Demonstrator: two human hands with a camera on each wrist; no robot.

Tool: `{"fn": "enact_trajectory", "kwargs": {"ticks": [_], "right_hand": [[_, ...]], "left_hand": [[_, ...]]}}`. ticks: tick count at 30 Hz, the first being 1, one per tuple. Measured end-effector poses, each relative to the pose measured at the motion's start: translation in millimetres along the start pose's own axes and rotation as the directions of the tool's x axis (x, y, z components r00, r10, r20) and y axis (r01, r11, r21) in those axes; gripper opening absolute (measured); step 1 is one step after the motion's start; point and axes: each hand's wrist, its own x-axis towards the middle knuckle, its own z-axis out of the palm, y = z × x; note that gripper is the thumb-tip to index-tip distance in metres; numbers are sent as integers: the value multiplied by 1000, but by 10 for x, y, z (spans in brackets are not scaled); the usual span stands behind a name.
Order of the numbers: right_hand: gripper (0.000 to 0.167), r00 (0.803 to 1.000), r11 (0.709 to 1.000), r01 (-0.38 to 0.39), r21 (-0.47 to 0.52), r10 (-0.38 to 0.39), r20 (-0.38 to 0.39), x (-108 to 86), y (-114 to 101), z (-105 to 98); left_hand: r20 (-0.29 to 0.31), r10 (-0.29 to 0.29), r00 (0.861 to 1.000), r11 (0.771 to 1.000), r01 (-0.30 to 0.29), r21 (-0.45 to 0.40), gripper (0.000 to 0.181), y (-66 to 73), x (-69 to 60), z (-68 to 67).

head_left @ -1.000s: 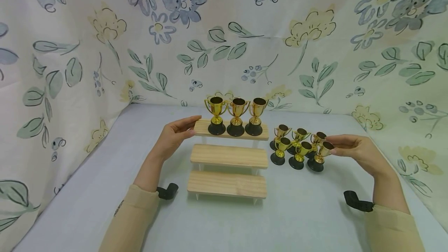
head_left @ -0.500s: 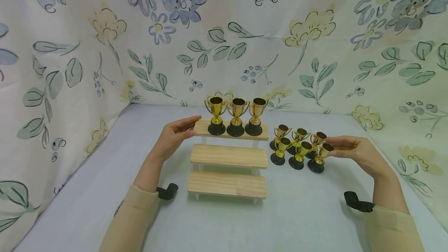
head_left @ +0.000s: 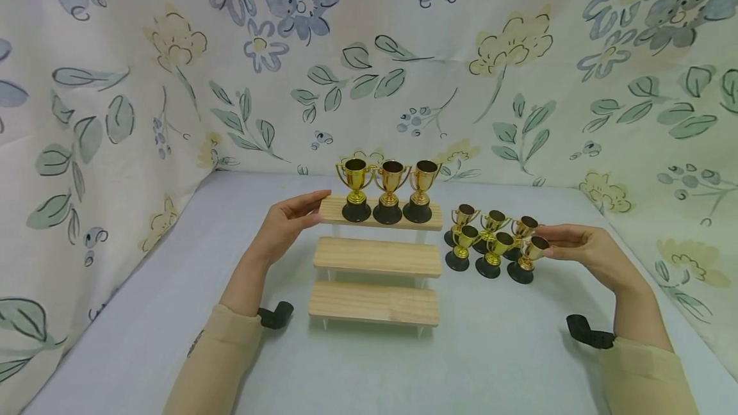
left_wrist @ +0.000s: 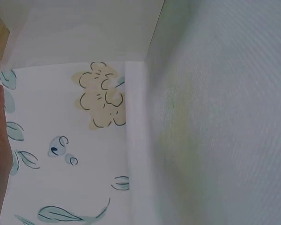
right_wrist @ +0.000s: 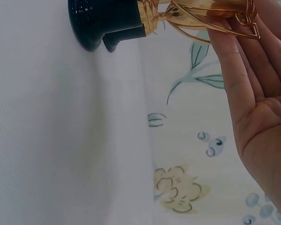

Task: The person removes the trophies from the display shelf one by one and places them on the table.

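Note:
A three-tier display stand has a wooden top shelf (head_left: 331,209), a middle shelf (head_left: 377,256) and a bottom shelf (head_left: 371,303). My left hand (head_left: 282,226) grips the left end of the top shelf, thumb in front and fingers behind. Three gold trophies (head_left: 389,177) on black bases stand upright along that shelf. To the right, several smaller trophies (head_left: 494,245) stand on the table in two rows. My right hand (head_left: 588,252) pinches the front-right trophy (head_left: 526,260) at its cup; in the right wrist view its gold handle (right_wrist: 210,21) lies against my fingers (right_wrist: 229,61).
A white-covered table (head_left: 490,351) runs beneath everything. Behind and at both sides hangs a floral curtain (head_left: 369,95). Each wrist wears a black camera mount, the left one (head_left: 277,316) near the stand's lower shelves and the right one (head_left: 588,332) over the table's right side.
The front-right trophy and my right hand have shifted very slightly toward me. My left hand stays at the top shelf, and the other trophies stand where they were.

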Motion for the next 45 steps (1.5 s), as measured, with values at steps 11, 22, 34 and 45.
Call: {"fn": "enact_trajectory", "kwargs": {"ticks": [11, 22, 34, 45], "right_hand": [[44, 1000, 998, -28, -55, 29, 12, -14, -5, -2], [39, 996, 997, 3, -79, -10, -90, -39, -62, 8], [37, 948, 942, 257, 216, -203, -243, 54, -439, 90], [39, 881, 777, 470, 418, -384, -277, 371, -941, 371]], "left_hand": [[6, 3, 1000, 1000, -3, 16, 55, -10, 17, -2], [9, -1, 1000, 1000, 1, 24, 55, -11, 22, 1], [10, 0, 1000, 1000, 0, 24, 56, -5, 12, -1], [5, -9, 1000, 1000, 8, 27, 56, -18, -1, -13]]}}
